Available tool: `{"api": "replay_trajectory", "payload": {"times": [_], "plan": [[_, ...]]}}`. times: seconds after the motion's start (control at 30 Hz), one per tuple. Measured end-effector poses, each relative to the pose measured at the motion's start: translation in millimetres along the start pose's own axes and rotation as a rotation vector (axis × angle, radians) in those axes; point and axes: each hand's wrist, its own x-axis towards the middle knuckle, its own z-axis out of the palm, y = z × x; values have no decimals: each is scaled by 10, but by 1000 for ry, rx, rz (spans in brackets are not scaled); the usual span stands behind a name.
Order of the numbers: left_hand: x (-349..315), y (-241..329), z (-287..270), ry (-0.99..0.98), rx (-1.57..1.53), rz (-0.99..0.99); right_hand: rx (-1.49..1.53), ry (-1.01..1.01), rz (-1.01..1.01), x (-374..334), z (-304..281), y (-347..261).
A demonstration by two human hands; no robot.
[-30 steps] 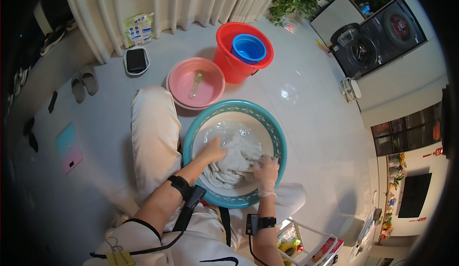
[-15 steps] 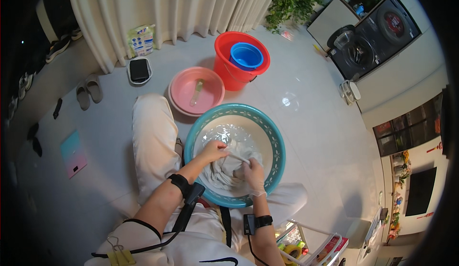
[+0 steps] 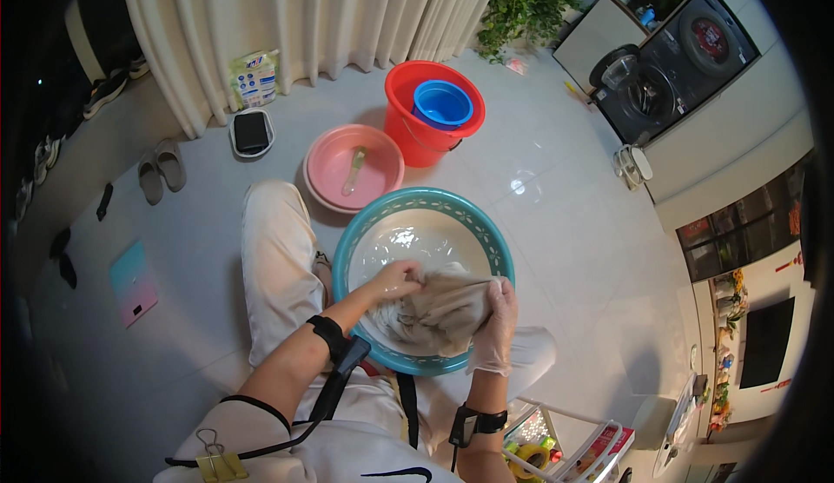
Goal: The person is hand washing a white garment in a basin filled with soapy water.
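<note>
So both hands are in a big teal basin that sits on the pale tile floor right in front of the person, between their knees. The left hand is closed over the left end of a wet beige-grey cloth, fingers curled into the bunched fabric. The right hand, which looks like it's in a thin clear glove, is wrapped around the right end of the same cloth, fingers folded over its edge. The cloth is gathered up into a lump between the two hands, in the near half of the basin, with soapy water showing on the white bottom further in.

Just beyond the basin on the far left side there's a pink basin with a small pale brush lying inside. To the right of that, a red bucket with a smaller blue bucket nested in the top. Farther left, near the curtain, a dark bathroom scale and a pair of grey slippers. A front-loading washer stands far right.
</note>
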Motion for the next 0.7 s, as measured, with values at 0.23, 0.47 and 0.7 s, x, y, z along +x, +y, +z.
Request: {"api": "replay_trajectory", "payload": {"times": [0.23, 0.47, 0.7], "plan": [[344, 140, -325, 313, -476, -163, -93, 75, -40, 323, -339, 168], [346, -275, -291, 518, 45, -210, -954, 208, -271, 652, -496, 669], [219, -68, -46, 295, 180, -664, -1905, -53, -340, 740, -121, 1046]]}}
